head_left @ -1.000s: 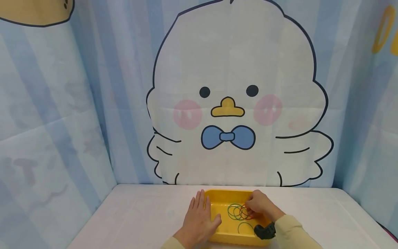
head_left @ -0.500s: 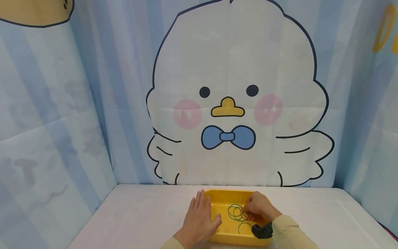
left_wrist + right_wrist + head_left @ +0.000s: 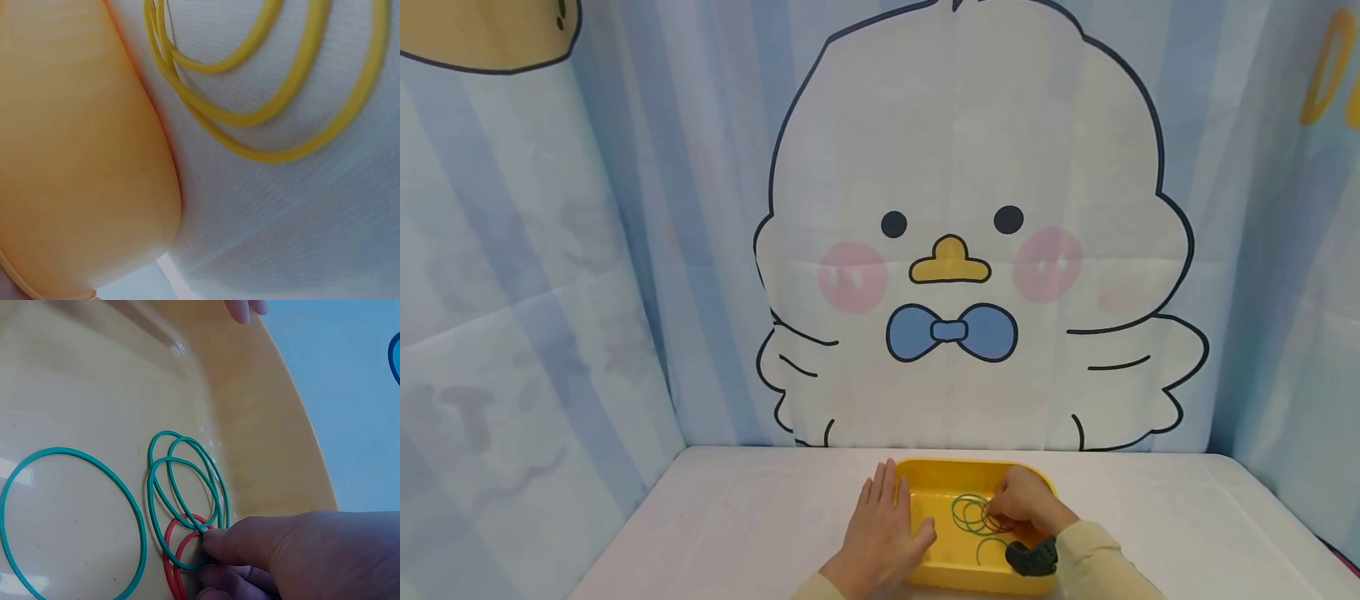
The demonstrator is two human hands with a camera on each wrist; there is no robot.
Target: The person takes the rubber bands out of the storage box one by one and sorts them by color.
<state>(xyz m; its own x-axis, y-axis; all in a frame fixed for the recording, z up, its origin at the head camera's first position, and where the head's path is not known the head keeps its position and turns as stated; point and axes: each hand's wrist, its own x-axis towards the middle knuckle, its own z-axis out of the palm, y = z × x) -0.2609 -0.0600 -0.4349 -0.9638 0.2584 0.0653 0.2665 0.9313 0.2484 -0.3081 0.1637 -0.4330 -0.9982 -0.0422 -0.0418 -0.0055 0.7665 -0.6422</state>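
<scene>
A yellow plastic tray (image 3: 932,575) stands on the table. My left hand (image 3: 880,537) lies at its left rim, fingers straight and thumb spread. Inside the tray, my right hand (image 3: 1026,504) has its thumb and curled fingers pinching at the edge of a cluster of rubber bands. Overlapping green rubber bands (image 3: 152,487) and red rubber bands (image 3: 167,565) meet at the thumb tip in the right wrist view; the fingers hide part of them. A separate green rubber band (image 3: 142,550) lies on the tray floor. Fingertips (image 3: 240,309) of my left hand show over the far wall.
Yellow rubber bands (image 3: 275,156) lie on a white surface outside the tray in the left wrist view. A black object (image 3: 1032,557) sits at the right wrist, over the tray's front right corner. Behind the white table (image 3: 737,517) hangs a cartoon-printed curtain (image 3: 955,400).
My right hand has shifted slightly left and toward me among the rubber bands, its fingers still at the red ones. The left hand has stayed at the tray rim.
</scene>
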